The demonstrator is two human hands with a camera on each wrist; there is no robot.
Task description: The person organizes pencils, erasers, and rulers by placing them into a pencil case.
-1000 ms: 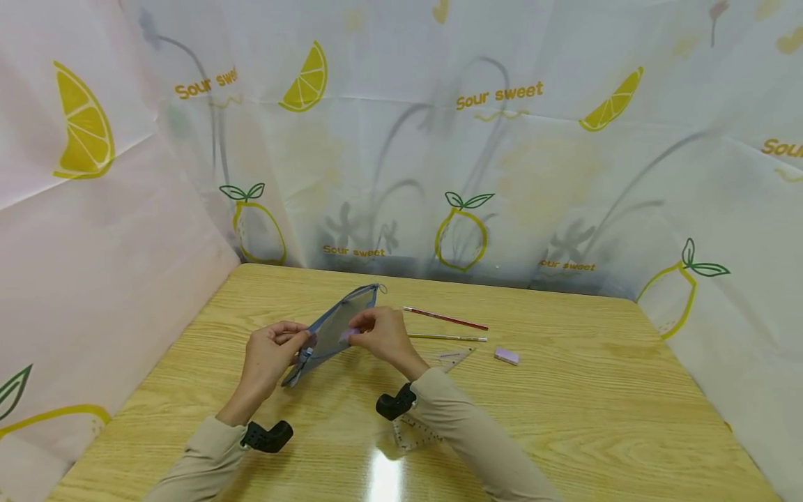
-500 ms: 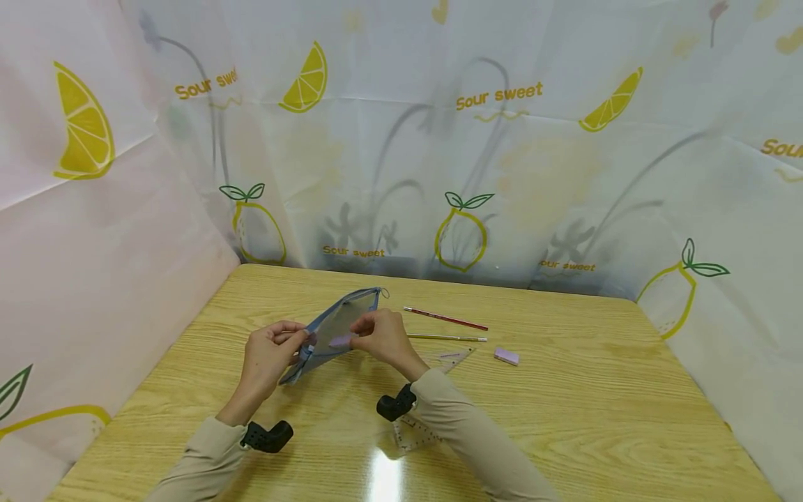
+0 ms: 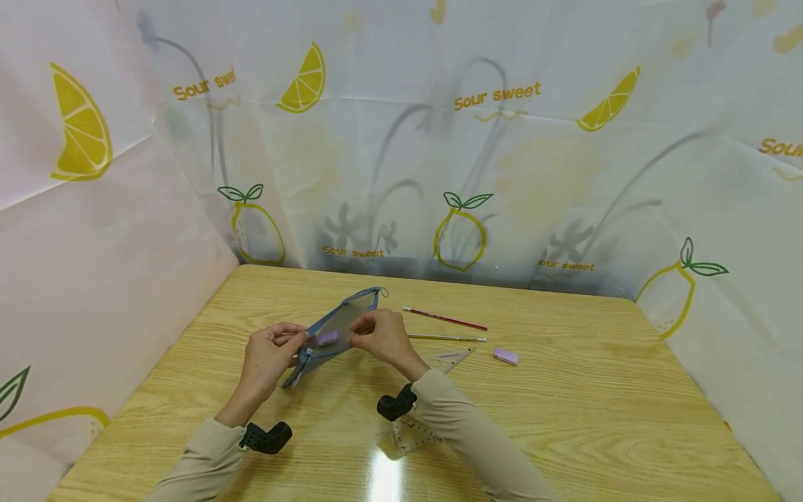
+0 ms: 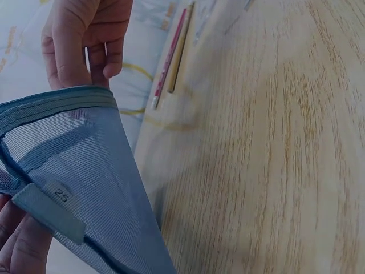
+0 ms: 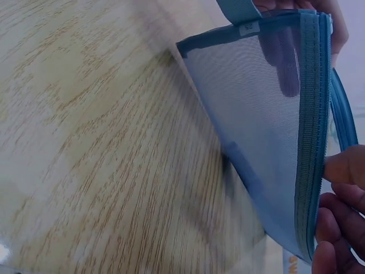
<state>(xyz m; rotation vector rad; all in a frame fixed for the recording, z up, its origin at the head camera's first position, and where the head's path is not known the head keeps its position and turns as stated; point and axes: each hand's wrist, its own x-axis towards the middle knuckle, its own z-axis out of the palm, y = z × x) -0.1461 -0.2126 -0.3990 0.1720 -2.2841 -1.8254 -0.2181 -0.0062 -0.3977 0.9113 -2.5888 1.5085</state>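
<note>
A blue mesh zip pouch (image 3: 351, 314) is tilted up over the table, its zipped mouth spread apart. My left hand (image 3: 270, 355) pinches its near left end by the fabric tab; some of these fingers show through the mesh in the right wrist view. A small lilac eraser (image 3: 328, 338) lies within the pouch's outline, apart from my right fingers. My right hand (image 3: 381, 338) is at the pouch mouth, thumb and forefinger parted. In the right wrist view those fingers (image 5: 345, 168) are right at the zip edge (image 5: 311, 125).
To the right lie a red pencil (image 3: 445, 318), a yellowish pencil (image 3: 448, 338) and a second lilac eraser (image 3: 506, 356). A clear set square (image 3: 461, 359) lies beside the right wrist; another clear ruler piece (image 3: 414, 434) shows under the forearm. A lemon-printed cloth (image 3: 389, 174) stands behind.
The lilac eraser has left my right fingertips and moved leftward into the pouch. My right thumb and forefinger have parted. My left hand keeps its hold on the pouch, almost still.
</note>
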